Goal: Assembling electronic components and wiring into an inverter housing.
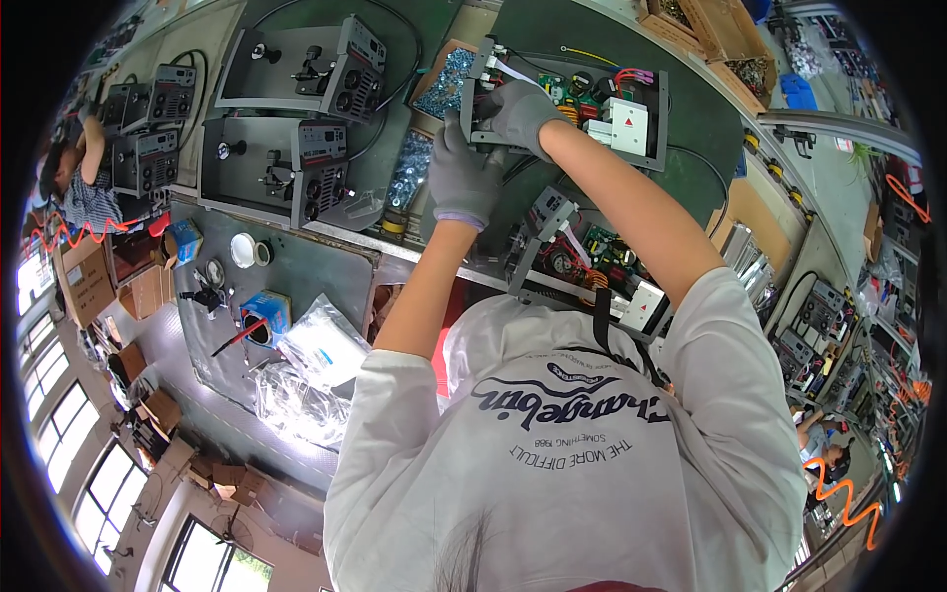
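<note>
Both my hands wear grey gloves and work at the front-panel end of an opened metal machine housing [663,118]. Inside it are a green circuit board, coloured wires and a white block [628,126] with a red triangle mark. My right hand [523,113] reaches over the near side, its fingers bent and closed just behind the panel [477,77]; what they hold is hidden. My left hand [464,180] is at the panel's near corner, forefinger along its outer face and thumb on the inner side. Its fingers are closed around something I cannot make out.
Boxes of small metal parts [449,84] stand left of the housing. A second opened machine [592,257] lies nearer me. Grey machine units [296,74] with cables stand at the left. A lower table [222,326] holds plastic bags [321,345] and a blue tin. Other people work farther off.
</note>
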The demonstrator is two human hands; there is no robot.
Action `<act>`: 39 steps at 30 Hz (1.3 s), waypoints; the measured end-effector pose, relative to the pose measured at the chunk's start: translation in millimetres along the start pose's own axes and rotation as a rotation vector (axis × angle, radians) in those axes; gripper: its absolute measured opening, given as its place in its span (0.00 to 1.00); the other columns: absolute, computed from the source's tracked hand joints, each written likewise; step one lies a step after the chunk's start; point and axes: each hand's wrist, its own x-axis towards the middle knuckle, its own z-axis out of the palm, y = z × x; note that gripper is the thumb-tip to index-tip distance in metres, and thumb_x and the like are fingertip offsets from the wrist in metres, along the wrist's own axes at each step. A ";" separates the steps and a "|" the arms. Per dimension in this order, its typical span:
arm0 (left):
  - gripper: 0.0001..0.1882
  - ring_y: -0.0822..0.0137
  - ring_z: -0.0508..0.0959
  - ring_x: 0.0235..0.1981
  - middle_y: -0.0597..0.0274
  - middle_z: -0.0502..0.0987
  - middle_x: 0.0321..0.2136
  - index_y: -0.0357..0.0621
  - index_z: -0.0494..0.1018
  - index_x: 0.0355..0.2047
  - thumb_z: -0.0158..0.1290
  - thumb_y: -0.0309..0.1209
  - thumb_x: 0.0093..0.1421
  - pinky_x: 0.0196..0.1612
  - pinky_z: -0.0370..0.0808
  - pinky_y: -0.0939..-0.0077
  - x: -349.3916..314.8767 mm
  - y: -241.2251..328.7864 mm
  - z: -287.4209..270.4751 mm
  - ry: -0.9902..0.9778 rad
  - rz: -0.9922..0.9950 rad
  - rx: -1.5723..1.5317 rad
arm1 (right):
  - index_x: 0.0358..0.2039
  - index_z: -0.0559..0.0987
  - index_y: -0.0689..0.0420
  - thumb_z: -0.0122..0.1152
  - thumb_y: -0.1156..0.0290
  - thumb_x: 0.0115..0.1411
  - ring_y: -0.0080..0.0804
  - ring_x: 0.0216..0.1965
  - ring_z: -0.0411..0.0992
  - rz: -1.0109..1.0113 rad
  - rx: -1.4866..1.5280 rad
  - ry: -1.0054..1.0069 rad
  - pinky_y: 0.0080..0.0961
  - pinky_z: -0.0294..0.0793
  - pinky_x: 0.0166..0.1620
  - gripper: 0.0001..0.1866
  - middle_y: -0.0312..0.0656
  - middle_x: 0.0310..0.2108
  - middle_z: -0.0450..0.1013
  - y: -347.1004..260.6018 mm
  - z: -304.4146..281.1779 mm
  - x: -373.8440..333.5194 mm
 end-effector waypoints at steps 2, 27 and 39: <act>0.51 0.39 0.74 0.50 0.38 0.70 0.50 0.35 0.53 0.67 0.68 0.38 0.48 0.50 0.74 0.53 -0.1 -0.9 0.6 0.003 0.005 -0.003 | 0.45 0.83 0.56 0.69 0.55 0.51 0.44 0.44 0.79 0.018 -0.025 -0.010 0.35 0.78 0.48 0.24 0.49 0.41 0.80 0.7 0.7 2.8; 0.50 0.40 0.74 0.50 0.40 0.69 0.51 0.33 0.54 0.66 0.69 0.36 0.47 0.51 0.73 0.54 -1.8 3.2 2.5 0.026 0.012 -0.013 | 0.49 0.83 0.47 0.62 0.57 0.61 0.47 0.47 0.78 0.013 -0.028 0.037 0.40 0.76 0.50 0.17 0.47 0.44 0.79 -14.6 -7.1 -18.7; 0.50 0.39 0.73 0.51 0.38 0.69 0.52 0.33 0.54 0.65 0.69 0.35 0.47 0.53 0.73 0.54 -1.7 0.5 6.7 0.057 0.040 -0.012 | 0.45 0.83 0.52 0.67 0.57 0.55 0.44 0.44 0.79 0.036 0.038 -0.081 0.36 0.78 0.48 0.20 0.47 0.42 0.80 -6.0 -7.1 -5.6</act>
